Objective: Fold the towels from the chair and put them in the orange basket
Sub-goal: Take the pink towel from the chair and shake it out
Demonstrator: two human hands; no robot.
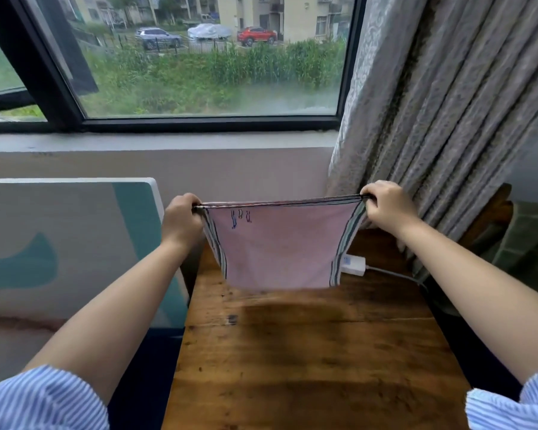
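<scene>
Pink towel (277,246) held taut above wooden worktop (308,352); top corners pinched by left hand (180,221) and right hand (385,209), fingers clenched.

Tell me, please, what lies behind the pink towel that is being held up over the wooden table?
Behind the pink towel, a white power adapter and its grey cable show at the towel's right edge on the table. The tabletop directly behind the cloth is hidden.

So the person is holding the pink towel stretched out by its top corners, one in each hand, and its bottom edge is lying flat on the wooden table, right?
Not quite. The head view shows the pink towel hanging in the air: its bottom edge is above the wooden table, not lying on it. The rest holds: the left hand and right hand each grip a top corner.
</scene>
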